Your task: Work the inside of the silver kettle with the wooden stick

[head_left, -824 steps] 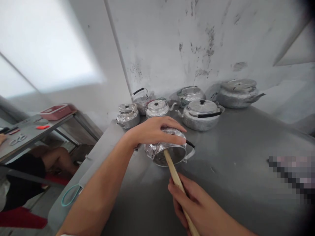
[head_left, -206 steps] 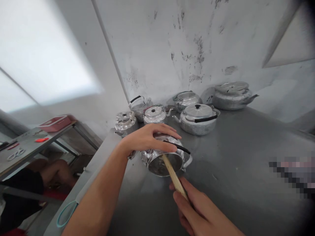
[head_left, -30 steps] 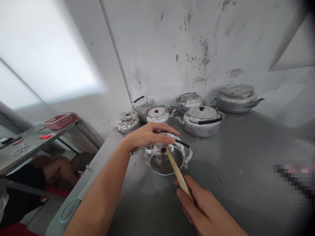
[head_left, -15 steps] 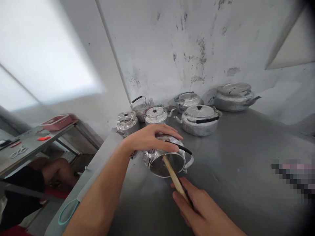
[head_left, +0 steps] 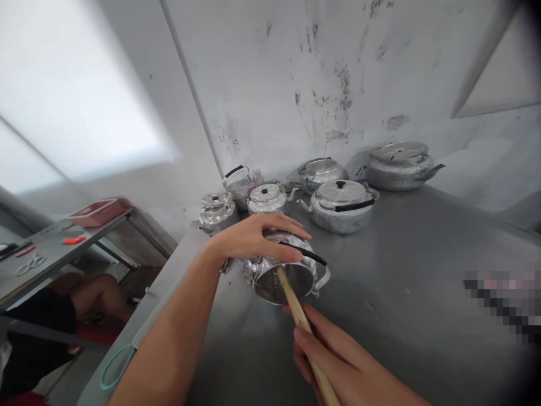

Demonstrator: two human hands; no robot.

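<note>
A dented silver kettle (head_left: pixel 302 277) lies tipped on the table with its round mouth facing me. My left hand (head_left: pixel 256 239) is wrapped over its upper side, thumb near the rim and fingers across the top. The kettle's black-gripped handle (head_left: pixel 310 255) leans to the right, beside that thumb. My right hand (head_left: pixel 323 347) is closed around a pale wooden stick (head_left: pixel 298 310). The stick's far end reaches inside the mouth; its tip is partly hidden there.
Behind stand several kettles, among them a lidded kettle (head_left: pixel 344 211), a small kettle (head_left: pixel 266 198) and a large kettle (head_left: pixel 399 169) by the wall. At left, another table holds a pink basket (head_left: pixel 95 213) and scissors (head_left: pixel 30 265). A person's leg (head_left: pixel 99 293) shows below it.
My right hand and the stick have shifted slightly; more of the stick's near end now shows below the hand. My left hand keeps its place on the kettle.
</note>
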